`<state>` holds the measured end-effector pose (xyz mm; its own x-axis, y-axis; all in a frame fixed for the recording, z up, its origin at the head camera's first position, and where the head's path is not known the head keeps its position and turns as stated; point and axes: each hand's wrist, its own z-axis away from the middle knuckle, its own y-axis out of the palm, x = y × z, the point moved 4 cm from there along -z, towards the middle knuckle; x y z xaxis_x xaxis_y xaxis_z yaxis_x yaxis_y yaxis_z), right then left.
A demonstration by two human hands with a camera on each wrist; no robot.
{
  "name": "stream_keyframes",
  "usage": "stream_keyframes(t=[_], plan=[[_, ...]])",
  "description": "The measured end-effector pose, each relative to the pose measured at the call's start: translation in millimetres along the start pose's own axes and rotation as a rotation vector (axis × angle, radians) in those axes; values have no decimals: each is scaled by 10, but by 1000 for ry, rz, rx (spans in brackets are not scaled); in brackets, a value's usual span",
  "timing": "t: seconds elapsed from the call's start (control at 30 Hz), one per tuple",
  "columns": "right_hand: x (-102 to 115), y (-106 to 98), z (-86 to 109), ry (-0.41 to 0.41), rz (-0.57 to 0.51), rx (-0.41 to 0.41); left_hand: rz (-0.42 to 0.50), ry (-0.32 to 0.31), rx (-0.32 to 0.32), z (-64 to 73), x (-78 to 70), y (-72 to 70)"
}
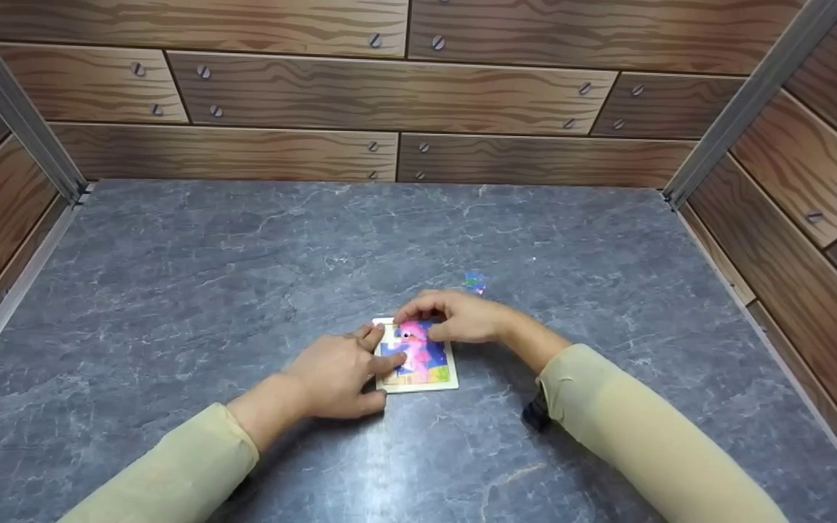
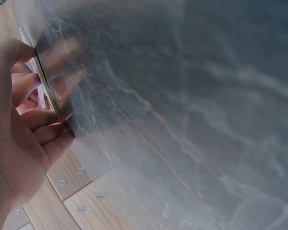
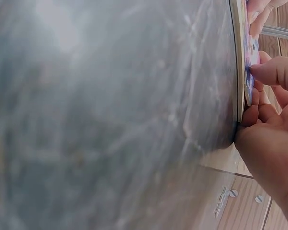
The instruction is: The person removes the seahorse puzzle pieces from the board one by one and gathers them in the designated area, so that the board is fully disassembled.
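Observation:
A small jigsaw puzzle (image 1: 422,367) with a pink cartoon figure on a blue ground lies in a pale frame (image 1: 418,390) on the table. My left hand (image 1: 338,374) rests along the frame's left side, thumb at the lower corner, other fingertips near the upper one. Its index finger reaches over the picture and presses on it. At the top edge is my right hand (image 1: 466,317). In the right wrist view, its thumb and fingers pinch a puzzle piece (image 3: 249,91) whose edge stands slightly up from the frame. The fingers partly hide the puzzle's top.
Beyond the right hand lies a loose blue and green puzzle piece (image 1: 474,282). The grey marbled tabletop (image 1: 244,240) is bounded by wood-patterned walls (image 1: 389,94) at the back and sides. A dark strap or device (image 1: 535,414) shows under the right sleeve.

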<state>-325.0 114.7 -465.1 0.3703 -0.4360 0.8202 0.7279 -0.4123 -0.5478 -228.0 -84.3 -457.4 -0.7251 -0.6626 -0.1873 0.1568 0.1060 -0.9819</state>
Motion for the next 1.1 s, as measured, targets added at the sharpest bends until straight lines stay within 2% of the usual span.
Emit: stream_keyframes(t=[0.43,0.7,0.77,0.9,1.1], plan=[[-9,-16,25,1,16,4,7,-20,-3,4,-32,6],[-11,-24,5,4,19,3,-42,-60,-82,-29,-149,10],[-12,-23,3,1,11,3,-47,-85,-76,-51,-178,18],[-20,-17,1,-3,3,7,-66,-133,-20,-104,-233,52],[-20,-36,17,6,-9,15,-107,-160,28,-165,-279,63]])
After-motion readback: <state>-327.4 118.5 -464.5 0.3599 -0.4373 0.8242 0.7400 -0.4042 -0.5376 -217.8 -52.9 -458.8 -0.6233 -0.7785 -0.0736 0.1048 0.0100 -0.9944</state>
